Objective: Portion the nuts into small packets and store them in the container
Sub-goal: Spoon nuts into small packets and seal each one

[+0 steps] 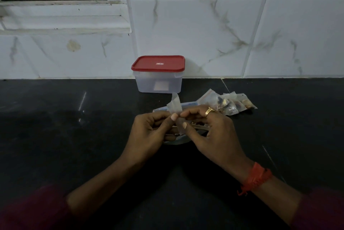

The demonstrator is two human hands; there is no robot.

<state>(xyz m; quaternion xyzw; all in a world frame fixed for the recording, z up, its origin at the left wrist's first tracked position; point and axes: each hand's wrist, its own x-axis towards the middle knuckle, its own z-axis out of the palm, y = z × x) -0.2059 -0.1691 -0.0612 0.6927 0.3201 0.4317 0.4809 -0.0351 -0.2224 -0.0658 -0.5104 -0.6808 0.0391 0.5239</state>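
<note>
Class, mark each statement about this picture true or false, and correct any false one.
1. The red lid sits on the container. True.
2. The left hand and the right hand both pinch one small clear packet. True.
3. The filled packets lie left of the container. False: they lie on the counter to its right.
4. The red thread is tied on the left wrist. False: it is on the right wrist.

Open counter point(55, 118) stretches wide to the left; the lidded container point(158, 81) blocks the back by the wall point(204, 34); packets point(230, 104) clutter the right.
</note>
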